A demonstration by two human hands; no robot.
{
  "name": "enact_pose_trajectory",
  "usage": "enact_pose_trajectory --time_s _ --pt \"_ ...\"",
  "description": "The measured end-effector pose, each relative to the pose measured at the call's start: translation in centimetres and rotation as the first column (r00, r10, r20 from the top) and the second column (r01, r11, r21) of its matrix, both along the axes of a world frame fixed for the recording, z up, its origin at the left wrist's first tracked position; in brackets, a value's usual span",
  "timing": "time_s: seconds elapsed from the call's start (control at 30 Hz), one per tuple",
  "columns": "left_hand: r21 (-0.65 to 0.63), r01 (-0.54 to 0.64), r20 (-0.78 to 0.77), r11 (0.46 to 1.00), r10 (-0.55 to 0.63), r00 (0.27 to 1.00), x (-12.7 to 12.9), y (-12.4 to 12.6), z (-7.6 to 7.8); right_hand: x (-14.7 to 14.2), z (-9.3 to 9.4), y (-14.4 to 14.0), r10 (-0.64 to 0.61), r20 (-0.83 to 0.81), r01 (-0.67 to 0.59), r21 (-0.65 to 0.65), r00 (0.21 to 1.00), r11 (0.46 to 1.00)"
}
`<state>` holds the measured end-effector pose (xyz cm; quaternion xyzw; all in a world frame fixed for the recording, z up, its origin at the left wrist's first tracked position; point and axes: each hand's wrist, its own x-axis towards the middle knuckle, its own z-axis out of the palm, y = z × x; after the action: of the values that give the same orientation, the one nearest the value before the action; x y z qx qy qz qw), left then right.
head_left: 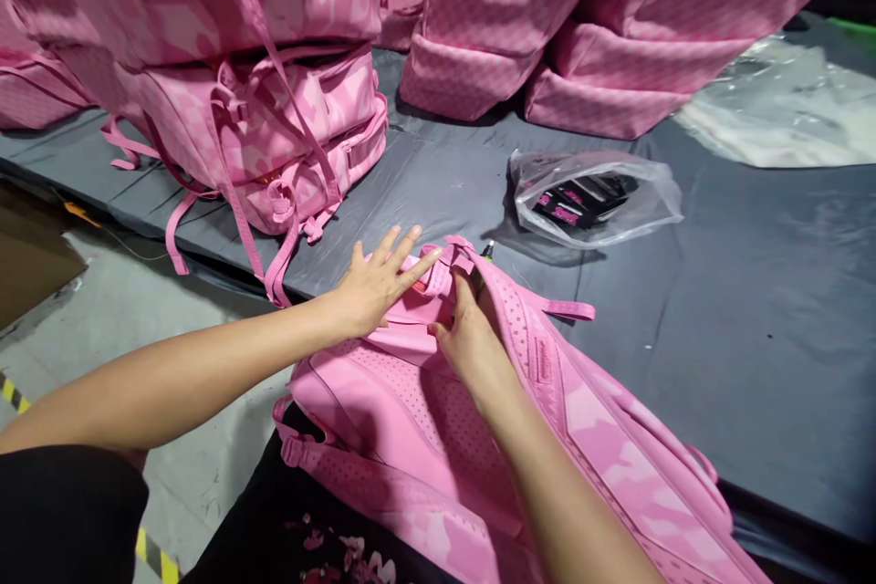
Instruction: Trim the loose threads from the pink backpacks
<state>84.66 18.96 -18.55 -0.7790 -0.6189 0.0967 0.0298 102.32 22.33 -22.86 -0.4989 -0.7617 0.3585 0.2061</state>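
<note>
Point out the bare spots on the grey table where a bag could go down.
Bare grey table lies right of the backpack under both hands, below the plastic bag. A narrower strip runs between the left stack and that bag. The back edge is crowded with pink stacks.

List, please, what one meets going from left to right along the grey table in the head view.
Stack of pink camouflage backpacks → left hand → right hand on the pink backpack → clear plastic bag → crumpled clear plastic sheet.

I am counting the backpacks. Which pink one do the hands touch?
The backpack lying at the table's near edge, under the left hand and right hand. The others sit stacked farther back.
</note>
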Motion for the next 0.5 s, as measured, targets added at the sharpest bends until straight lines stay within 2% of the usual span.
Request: enact_pose_trajectory --time_s 0.13,0.27,0.4,0.5 --pt "-0.003 0.0 -0.006 1.0 0.0 1.0 -0.1 0.2 -0.2 0.0 -0.5 0.1 0.017 -0.043 -0.015 0.04 0.999 0.999" --pt "0.02 0.035 0.024 0.999 -0.036 0.999 -0.3 0.0 0.1 -0.1 0.0 0.0 0.01 0.009 -0.01 0.009 1.0 1.0" --pt "0.009 0.047 0.066 0.999 -0.048 0.997 -0.7 -0.2 0.5 0.0 1.0 -0.2 0.022 0.024 -0.023 0.03 0.999 0.999" --pt "0.012 0.042 0.114 0.999 -0.043 0.993 -1.0 -0.3 0.6 1.1 2.8 -1.4 0.036 0.05 -0.041 0.106 0.998 0.994"
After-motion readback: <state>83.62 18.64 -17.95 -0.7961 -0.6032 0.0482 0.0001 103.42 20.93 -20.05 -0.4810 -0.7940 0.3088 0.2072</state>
